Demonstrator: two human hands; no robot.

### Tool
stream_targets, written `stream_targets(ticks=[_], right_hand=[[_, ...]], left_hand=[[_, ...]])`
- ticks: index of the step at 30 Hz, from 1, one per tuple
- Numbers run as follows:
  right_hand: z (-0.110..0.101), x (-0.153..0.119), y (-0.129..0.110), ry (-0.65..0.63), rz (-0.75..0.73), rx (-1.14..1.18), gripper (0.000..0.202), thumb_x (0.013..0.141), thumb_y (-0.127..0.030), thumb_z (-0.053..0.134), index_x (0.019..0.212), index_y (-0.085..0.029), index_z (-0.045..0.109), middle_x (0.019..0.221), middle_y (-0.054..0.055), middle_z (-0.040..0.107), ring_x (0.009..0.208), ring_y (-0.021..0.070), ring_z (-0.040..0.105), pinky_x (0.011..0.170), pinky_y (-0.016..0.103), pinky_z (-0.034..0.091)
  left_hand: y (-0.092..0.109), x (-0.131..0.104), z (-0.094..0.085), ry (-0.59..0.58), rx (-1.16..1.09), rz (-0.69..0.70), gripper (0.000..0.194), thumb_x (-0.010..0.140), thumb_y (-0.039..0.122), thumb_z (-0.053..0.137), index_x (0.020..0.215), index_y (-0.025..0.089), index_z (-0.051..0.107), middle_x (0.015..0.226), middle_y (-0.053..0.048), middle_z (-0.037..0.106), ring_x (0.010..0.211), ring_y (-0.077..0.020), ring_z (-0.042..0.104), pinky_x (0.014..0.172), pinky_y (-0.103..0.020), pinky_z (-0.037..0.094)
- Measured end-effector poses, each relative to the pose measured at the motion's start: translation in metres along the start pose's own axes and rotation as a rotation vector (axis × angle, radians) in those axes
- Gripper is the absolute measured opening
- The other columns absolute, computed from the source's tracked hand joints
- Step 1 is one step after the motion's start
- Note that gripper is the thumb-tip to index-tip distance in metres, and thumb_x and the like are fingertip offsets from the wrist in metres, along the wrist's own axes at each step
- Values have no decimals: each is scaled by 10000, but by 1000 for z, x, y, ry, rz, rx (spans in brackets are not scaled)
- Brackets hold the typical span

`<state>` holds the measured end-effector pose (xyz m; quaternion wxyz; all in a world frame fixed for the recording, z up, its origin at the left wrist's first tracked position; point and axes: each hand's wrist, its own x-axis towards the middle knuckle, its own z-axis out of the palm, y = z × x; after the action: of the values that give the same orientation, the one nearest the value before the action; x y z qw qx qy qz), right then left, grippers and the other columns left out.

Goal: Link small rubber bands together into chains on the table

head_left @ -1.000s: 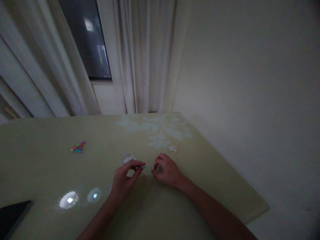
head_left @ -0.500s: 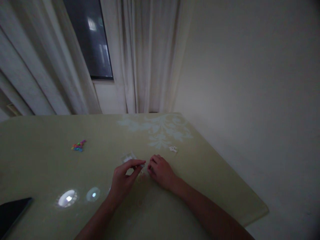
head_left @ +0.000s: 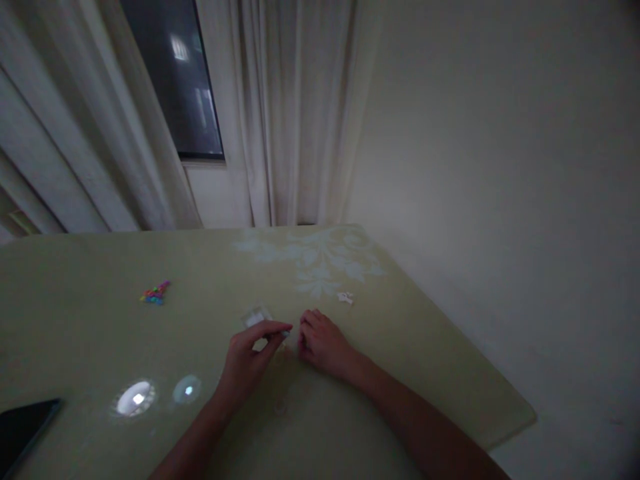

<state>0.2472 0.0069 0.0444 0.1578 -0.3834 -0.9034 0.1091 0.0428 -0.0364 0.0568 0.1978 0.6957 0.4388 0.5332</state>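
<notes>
My left hand (head_left: 250,355) pinches a small pale piece (head_left: 285,333) between thumb and forefinger; it is too small to name. Close to its right, my right hand (head_left: 324,341) is closed with the fingers curled inward, and what they hold, if anything, is hidden. Just behind my left hand lies a small clear packet or box (head_left: 257,315) with something white in it. Beyond my right hand sits a little cluster of white pieces (head_left: 345,297). Farther left is a small heap of brightly coloured pieces (head_left: 155,293).
The yellow-green glossy table (head_left: 100,333) carries a pale floral pattern (head_left: 320,260) and lamp reflections. A dark flat device (head_left: 25,433) lies at the lower left edge. Curtains (head_left: 300,120) and a window (head_left: 175,80) stand behind; a wall (head_left: 490,167) borders the right.
My right hand has shifted slightly right, widening the gap to my left hand. The left hand keeps its pinch on the small piece. The view has moved a little.
</notes>
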Motion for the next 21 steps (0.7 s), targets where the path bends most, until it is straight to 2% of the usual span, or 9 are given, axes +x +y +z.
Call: stream_targets(ticks=[2, 5, 8, 16, 21], right_hand=[[-3, -2, 2, 89, 2, 176, 103, 827, -83, 653, 878, -161, 609, 1006, 88, 587, 1015, 238, 525, 946, 367, 451], [-9, -5, 2, 209, 11, 567, 85, 850, -110, 618, 868, -188, 590, 1003, 43, 555, 942, 185, 530, 866, 306, 450], [-13, -7, -2, 199, 15, 859, 81, 913, -229, 596, 842, -193, 579, 971, 21, 517, 808, 147, 496, 729, 266, 419], [-7, -7, -8, 188, 32, 1085, 338, 937, -496, 654, 814, -186, 601, 963, 24, 505, 817, 150, 486, 726, 275, 398], [-4, -8, -10, 143, 50, 1166, 398, 940, -569, 650, 847, -182, 647, 980, 29, 536, 855, 155, 524, 749, 282, 409]], left_hand=[[0, 0, -1, -26, -21, 22, 193, 905, 187, 698, 1005, 282, 833, 907, -12, 843, 797, -166, 787, 746, -224, 614], [0, -1, 0, -55, -42, 49, 222, 920, 193, 693, 1056, 301, 834, 939, -14, 850, 811, -177, 805, 781, -244, 633], [-2, -3, 3, -60, -66, 54, 237, 924, 196, 705, 1083, 320, 830, 967, -10, 851, 830, -184, 815, 790, -247, 642], [2, -5, 9, -19, -93, 114, 196, 951, 234, 701, 1076, 307, 832, 1011, -49, 832, 884, -182, 792, 777, -242, 631], [6, -6, 11, 6, -46, 109, 165, 936, 227, 709, 1028, 292, 830, 959, -48, 809, 860, -179, 766, 772, -252, 613]])
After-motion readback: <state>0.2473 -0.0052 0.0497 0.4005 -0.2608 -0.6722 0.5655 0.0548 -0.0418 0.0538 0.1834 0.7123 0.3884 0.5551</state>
